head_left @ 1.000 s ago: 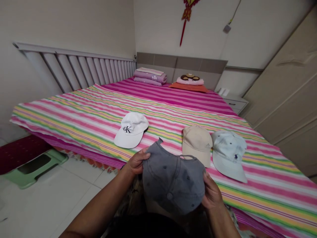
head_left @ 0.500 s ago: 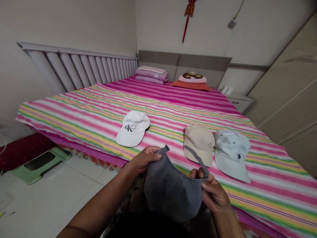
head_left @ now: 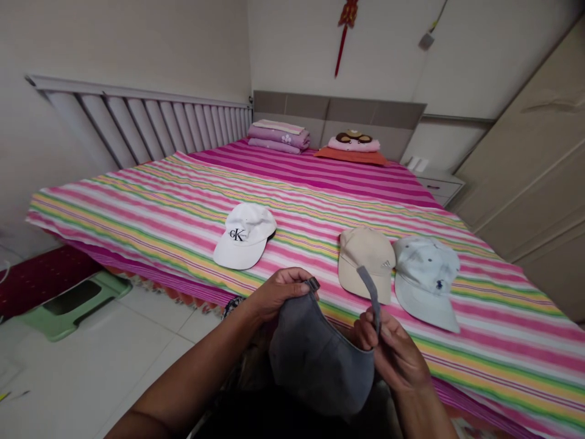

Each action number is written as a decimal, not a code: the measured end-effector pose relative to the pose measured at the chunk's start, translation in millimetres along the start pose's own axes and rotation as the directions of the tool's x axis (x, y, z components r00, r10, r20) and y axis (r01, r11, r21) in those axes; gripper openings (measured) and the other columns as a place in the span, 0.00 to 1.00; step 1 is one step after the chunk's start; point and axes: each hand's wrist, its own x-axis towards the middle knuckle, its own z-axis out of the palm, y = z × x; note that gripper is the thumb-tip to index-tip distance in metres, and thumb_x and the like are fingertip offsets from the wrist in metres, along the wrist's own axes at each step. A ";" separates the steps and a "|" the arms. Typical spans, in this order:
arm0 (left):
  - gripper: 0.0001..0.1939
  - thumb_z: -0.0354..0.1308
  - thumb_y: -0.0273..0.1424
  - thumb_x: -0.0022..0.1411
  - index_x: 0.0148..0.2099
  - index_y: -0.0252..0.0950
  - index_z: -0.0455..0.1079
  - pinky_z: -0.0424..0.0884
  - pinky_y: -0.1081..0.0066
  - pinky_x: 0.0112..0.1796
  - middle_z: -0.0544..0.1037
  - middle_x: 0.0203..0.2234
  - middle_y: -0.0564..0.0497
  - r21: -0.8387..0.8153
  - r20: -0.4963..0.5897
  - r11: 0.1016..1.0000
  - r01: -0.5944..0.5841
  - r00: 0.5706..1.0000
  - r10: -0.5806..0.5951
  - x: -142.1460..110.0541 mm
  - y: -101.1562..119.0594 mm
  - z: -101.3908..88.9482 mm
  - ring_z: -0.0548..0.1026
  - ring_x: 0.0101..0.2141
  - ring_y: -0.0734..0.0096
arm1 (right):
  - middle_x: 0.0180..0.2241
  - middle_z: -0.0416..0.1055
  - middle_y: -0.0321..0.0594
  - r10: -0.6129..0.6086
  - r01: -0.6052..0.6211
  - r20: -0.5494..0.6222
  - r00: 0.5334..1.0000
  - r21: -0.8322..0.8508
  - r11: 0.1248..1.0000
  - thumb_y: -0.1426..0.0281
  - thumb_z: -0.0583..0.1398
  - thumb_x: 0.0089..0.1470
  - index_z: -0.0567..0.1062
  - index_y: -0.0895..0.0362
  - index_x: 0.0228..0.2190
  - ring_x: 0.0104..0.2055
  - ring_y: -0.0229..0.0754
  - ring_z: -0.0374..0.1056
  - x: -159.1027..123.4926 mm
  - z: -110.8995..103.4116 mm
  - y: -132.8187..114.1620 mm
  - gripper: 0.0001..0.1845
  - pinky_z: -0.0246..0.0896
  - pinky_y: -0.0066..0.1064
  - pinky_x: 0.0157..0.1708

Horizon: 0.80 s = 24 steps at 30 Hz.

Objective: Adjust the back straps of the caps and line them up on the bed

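Note:
A dark grey baseball cap hangs between my two hands, its back opening facing up. My left hand pinches the cap's edge beside the small buckle. My right hand grips the other side at the base of the loose strap, which sticks up free of the buckle. Past my hands, a beige cap and a pale blue cap lie side by side on the bed. Farther left on the bed rests a white cap with black letters on its front.
The bed has a striped cover. Folded purple bedding and a pink pile lie by the headboard. A green stool stands on the tiled floor at left. A nightstand and a wardrobe are at right.
The loose strap, earlier curving down over the beige cap, now stands more upright in my right hand. That hand has shifted its fingers onto the strap's base, and the cap has dipped slightly.

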 end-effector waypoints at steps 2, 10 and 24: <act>0.10 0.63 0.29 0.45 0.32 0.31 0.71 0.66 0.75 0.27 0.76 0.24 0.48 -0.027 0.009 1.000 0.012 1.000 -0.012 0.8 -0.7 3.5 0.72 0.24 0.73 | 0.12 0.55 0.30 -0.028 0.028 -0.016 0.999 -0.018 0.999 0.60 0.63 0.41 0.72 0.56 0.25 0.16 0.34 0.52 0.0 3.1 -1.5 0.13 0.49 0.27 0.19; 0.09 0.63 0.31 0.46 0.30 0.30 0.69 0.64 0.79 0.22 0.75 0.21 0.50 -0.011 0.059 0.998 0.069 0.996 -0.068 4.8 -1.5 13.4 0.70 0.20 0.78 | 0.18 0.64 0.32 -0.007 0.005 -0.023 1.000 -0.076 0.997 0.65 0.64 0.42 0.71 0.57 0.28 0.14 0.30 0.54 5.5 13.5 -11.5 0.11 0.46 0.24 0.16; 0.10 0.64 0.27 0.44 0.30 0.30 0.68 0.66 0.79 0.25 0.74 0.21 0.51 -0.154 0.146 0.988 0.032 0.989 -0.009 10.4 -8.7 23.3 0.71 0.21 0.78 | 0.06 0.52 0.23 0.125 -0.129 -0.051 0.991 -0.098 0.987 0.63 0.61 0.46 0.65 0.58 0.22 0.10 0.26 0.38 22.4 33.7 -1.1 0.12 0.32 0.21 0.12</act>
